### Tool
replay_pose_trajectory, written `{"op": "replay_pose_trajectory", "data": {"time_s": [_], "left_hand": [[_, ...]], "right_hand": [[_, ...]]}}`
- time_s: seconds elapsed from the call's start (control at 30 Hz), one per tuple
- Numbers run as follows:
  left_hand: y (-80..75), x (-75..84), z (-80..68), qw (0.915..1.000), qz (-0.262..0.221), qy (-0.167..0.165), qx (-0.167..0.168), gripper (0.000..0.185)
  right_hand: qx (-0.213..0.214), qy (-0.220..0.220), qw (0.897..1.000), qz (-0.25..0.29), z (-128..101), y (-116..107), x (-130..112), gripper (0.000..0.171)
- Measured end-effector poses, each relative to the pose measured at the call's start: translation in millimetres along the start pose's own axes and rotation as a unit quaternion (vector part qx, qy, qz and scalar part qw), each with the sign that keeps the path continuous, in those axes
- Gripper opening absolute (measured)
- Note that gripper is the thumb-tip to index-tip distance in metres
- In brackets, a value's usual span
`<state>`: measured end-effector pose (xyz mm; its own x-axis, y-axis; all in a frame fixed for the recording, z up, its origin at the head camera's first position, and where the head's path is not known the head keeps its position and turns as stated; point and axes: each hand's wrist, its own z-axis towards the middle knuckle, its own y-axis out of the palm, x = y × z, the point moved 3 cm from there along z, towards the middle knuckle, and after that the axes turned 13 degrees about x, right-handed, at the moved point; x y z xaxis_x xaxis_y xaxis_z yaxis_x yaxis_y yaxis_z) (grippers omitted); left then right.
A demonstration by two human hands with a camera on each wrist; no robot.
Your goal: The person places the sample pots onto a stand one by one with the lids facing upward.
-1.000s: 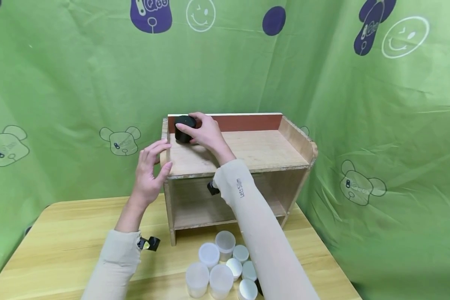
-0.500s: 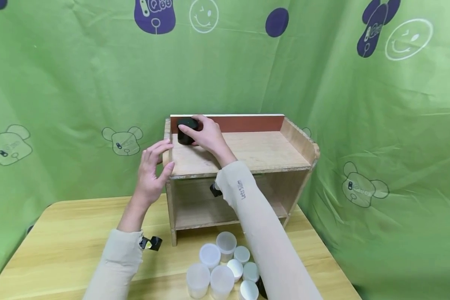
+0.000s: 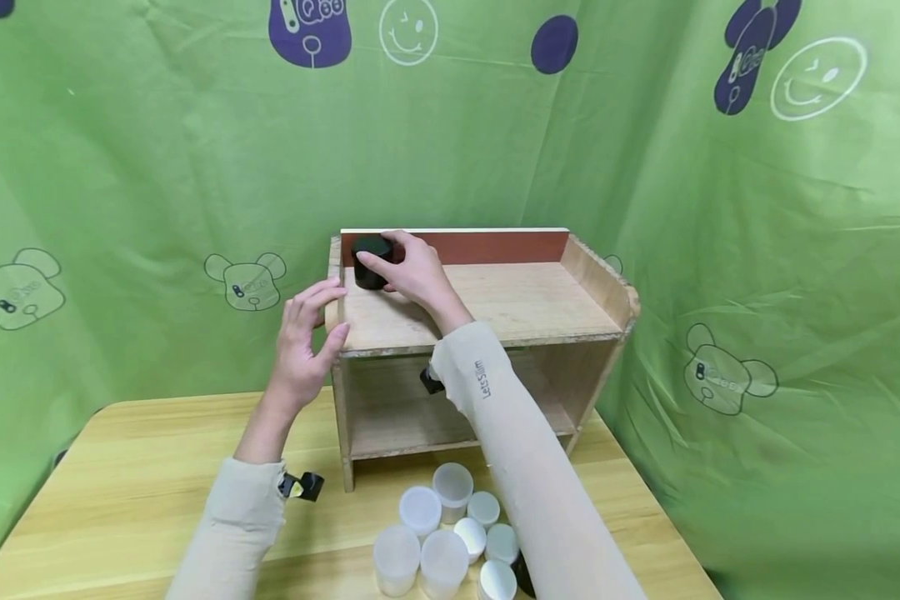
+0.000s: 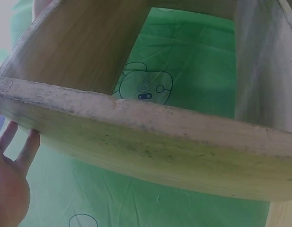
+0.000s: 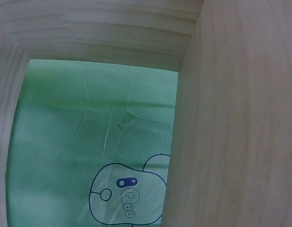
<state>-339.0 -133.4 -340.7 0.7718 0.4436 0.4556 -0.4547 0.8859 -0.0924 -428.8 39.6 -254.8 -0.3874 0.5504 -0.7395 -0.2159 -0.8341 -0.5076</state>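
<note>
A small wooden shelf unit stands on the table against the green cloth. A black round jar sits in the back left corner of its top board. My right hand grips the jar from the right side, thumb in front. At the shelf's front left corner my left hand has straight fingers touching the left edge, holding nothing. The left wrist view shows the shelf's front edge from below and my left hand's fingers. Only wood and green cloth appear in the right wrist view.
Several frosted white jars with lids stand clustered on the wooden table in front of the shelf. Green printed cloth hangs close behind and on both sides. The shelf's lower compartment looks unoccupied.
The right hand has nudged the black jar slightly further into the back left corner. The left hand has barely moved.
</note>
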Motion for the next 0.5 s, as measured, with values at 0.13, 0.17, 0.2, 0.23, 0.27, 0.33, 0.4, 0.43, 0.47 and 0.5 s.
{"op": "replay_pose_trajectory", "data": {"time_s": [0.13,0.17,0.2,0.23,0.27,0.33,0.4,0.43,0.47,0.5], "left_hand": [[1.0,0.3,-0.5,1.0,-0.001,0.002,0.001,0.049],[1.2,0.4,-0.6,1.0,-0.001,0.002,0.001,0.049],[1.3,0.7,-0.6,1.0,-0.002,0.002,0.001,0.049],[1.5,0.8,-0.6,1.0,-0.002,0.002,0.002,0.049],[1.4,0.8,-0.5,1.0,-0.002,0.004,0.002,0.049],[0.9,0.6,-0.5,1.0,-0.003,0.005,0.003,0.049],[-0.2,0.5,-0.8,1.0,-0.003,0.006,0.004,0.049],[-0.3,0.4,-0.6,1.0,-0.003,0.006,0.005,0.049],[-0.3,0.5,-0.3,1.0,-0.003,0.007,0.006,0.049],[-0.3,0.6,-0.1,1.0,-0.003,0.006,0.006,0.049]], "right_hand": [[-0.001,0.002,1.0,-0.008,0.0,-1.3,-0.4,0.069],[0.0,0.001,1.0,-0.009,0.0,-1.6,-0.5,0.069],[0.0,0.001,1.0,-0.011,0.1,-1.8,-0.5,0.069],[0.0,0.001,1.0,-0.013,0.2,-1.9,-0.5,0.069],[0.0,-0.001,1.0,-0.014,0.4,-1.7,-0.5,0.069],[0.0,-0.002,1.0,-0.016,-0.1,-1.1,-1.0,0.069],[-0.001,-0.002,1.0,-0.016,-0.6,0.1,-1.1,0.069],[-0.001,-0.001,1.0,-0.015,-0.6,0.1,-1.4,0.069],[-0.002,-0.001,1.0,-0.013,-0.6,0.1,-1.8,0.069],[-0.003,-0.001,1.0,-0.011,-0.6,-0.2,-2.3,0.069]]}}
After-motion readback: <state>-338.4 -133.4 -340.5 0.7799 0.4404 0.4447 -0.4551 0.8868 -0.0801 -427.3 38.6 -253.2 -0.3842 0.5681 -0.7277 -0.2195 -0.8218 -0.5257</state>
